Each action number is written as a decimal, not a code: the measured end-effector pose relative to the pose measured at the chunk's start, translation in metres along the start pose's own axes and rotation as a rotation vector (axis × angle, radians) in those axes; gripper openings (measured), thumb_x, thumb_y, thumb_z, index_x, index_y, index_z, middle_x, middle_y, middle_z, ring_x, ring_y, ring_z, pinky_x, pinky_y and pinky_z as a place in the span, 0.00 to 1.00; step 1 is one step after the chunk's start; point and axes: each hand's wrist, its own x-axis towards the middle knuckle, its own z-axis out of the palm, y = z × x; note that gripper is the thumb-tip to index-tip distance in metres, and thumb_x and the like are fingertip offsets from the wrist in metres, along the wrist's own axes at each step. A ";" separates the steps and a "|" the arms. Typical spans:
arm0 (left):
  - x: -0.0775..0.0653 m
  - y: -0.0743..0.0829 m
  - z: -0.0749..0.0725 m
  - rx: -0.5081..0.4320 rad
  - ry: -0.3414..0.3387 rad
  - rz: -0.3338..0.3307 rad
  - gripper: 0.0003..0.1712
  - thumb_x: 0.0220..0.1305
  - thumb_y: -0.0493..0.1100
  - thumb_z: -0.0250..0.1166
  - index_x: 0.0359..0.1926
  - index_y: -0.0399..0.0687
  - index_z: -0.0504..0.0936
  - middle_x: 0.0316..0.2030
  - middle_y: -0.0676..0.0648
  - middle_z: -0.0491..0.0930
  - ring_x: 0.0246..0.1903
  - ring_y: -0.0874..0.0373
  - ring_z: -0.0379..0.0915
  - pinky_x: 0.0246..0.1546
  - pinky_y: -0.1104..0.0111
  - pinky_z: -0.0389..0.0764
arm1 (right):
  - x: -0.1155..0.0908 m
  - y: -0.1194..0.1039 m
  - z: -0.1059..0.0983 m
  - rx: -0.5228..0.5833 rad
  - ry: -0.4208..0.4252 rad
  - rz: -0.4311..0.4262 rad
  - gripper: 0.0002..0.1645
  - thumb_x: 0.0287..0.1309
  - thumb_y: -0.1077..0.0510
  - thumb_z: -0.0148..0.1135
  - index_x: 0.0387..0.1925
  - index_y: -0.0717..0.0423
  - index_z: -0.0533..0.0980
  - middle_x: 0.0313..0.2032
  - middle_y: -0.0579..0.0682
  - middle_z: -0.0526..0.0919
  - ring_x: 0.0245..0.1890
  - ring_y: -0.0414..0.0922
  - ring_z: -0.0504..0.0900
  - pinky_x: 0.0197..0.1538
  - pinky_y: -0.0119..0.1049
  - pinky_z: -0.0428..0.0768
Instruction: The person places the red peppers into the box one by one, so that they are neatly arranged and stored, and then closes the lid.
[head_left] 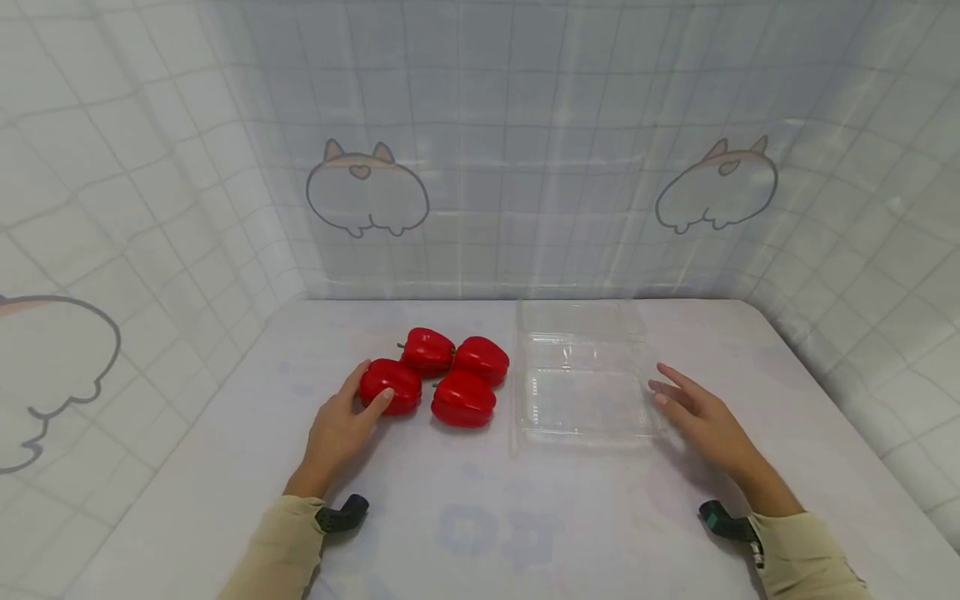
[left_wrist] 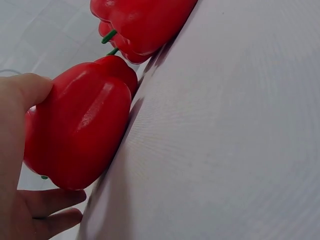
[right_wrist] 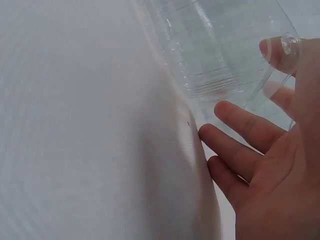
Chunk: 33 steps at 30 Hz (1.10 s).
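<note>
A glossy red bell pepper (head_left: 392, 387) with a green stem lies on the table at the left of a small group. My left hand (head_left: 341, 429) grips it, with the thumb on one side and fingers round the other; in the left wrist view the pepper (left_wrist: 82, 122) sits between thumb and fingers. Three other red bell peppers (head_left: 463, 400) lie close together just to its right. My right hand (head_left: 705, 425) is beside the right edge of a clear plastic container (head_left: 588, 400), fingers loosely spread and holding nothing. In the right wrist view, thumb and index finger overlap the container's clear wall (right_wrist: 210, 50).
The white table (head_left: 480, 492) has a back edge against a grid-patterned curtain (head_left: 510, 167), which also rises at both sides. Dark wrist devices (head_left: 343, 514) are on both wrists, by the beige sleeves (head_left: 277, 550).
</note>
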 end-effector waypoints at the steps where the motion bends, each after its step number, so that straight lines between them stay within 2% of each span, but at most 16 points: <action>1: 0.000 0.000 0.000 -0.006 -0.004 -0.006 0.51 0.66 0.73 0.54 0.81 0.60 0.46 0.74 0.36 0.57 0.71 0.33 0.54 0.62 0.35 0.64 | 0.000 0.000 0.000 0.001 0.004 0.000 0.37 0.74 0.49 0.54 0.77 0.53 0.56 0.63 0.57 0.76 0.66 0.58 0.70 0.53 0.11 0.62; 8: 0.000 -0.001 0.001 -0.065 -0.014 -0.039 0.51 0.66 0.72 0.55 0.81 0.61 0.45 0.76 0.37 0.54 0.72 0.34 0.51 0.62 0.37 0.65 | -0.001 0.001 0.001 0.006 0.022 -0.002 0.34 0.75 0.48 0.53 0.75 0.52 0.61 0.63 0.55 0.78 0.65 0.55 0.72 0.52 0.14 0.67; 15: 0.001 -0.002 0.003 -0.096 0.009 -0.026 0.50 0.66 0.71 0.56 0.81 0.62 0.46 0.76 0.39 0.54 0.73 0.36 0.50 0.62 0.38 0.66 | -0.002 -0.001 0.000 0.019 0.005 0.033 0.34 0.75 0.45 0.51 0.76 0.51 0.60 0.63 0.54 0.77 0.63 0.37 0.72 0.52 0.15 0.68; 17: 0.001 -0.002 0.003 -0.107 0.014 -0.020 0.50 0.66 0.70 0.57 0.80 0.62 0.46 0.76 0.39 0.55 0.73 0.36 0.51 0.62 0.39 0.67 | -0.002 -0.001 0.000 0.021 0.005 0.036 0.34 0.76 0.45 0.51 0.76 0.51 0.60 0.63 0.55 0.77 0.64 0.39 0.72 0.52 0.15 0.67; 21: 0.000 -0.001 0.002 -0.148 0.040 -0.022 0.50 0.66 0.69 0.59 0.80 0.64 0.47 0.75 0.40 0.56 0.72 0.36 0.53 0.60 0.42 0.71 | -0.002 -0.002 -0.001 0.009 -0.002 0.032 0.35 0.76 0.45 0.51 0.76 0.53 0.59 0.63 0.56 0.77 0.67 0.54 0.70 0.53 0.14 0.65; 23: 0.000 -0.001 0.002 -0.171 0.059 -0.018 0.49 0.66 0.68 0.59 0.80 0.64 0.48 0.75 0.41 0.57 0.71 0.37 0.54 0.59 0.43 0.72 | -0.001 -0.002 0.000 0.003 -0.011 0.031 0.36 0.75 0.46 0.51 0.76 0.54 0.58 0.64 0.56 0.76 0.67 0.59 0.69 0.53 0.14 0.64; 29: 0.000 -0.003 0.002 -0.241 0.097 0.040 0.47 0.67 0.68 0.58 0.80 0.65 0.48 0.75 0.42 0.58 0.69 0.40 0.57 0.59 0.44 0.73 | -0.001 -0.001 0.000 -0.004 -0.017 0.029 0.37 0.75 0.47 0.53 0.77 0.54 0.57 0.64 0.56 0.76 0.67 0.59 0.69 0.54 0.15 0.63; 33: 0.000 -0.005 0.000 -0.334 0.101 0.071 0.47 0.68 0.66 0.59 0.80 0.66 0.48 0.75 0.45 0.57 0.68 0.42 0.59 0.57 0.48 0.76 | -0.002 -0.003 0.000 0.000 -0.015 0.024 0.36 0.75 0.47 0.53 0.77 0.54 0.57 0.63 0.57 0.76 0.67 0.59 0.69 0.54 0.16 0.65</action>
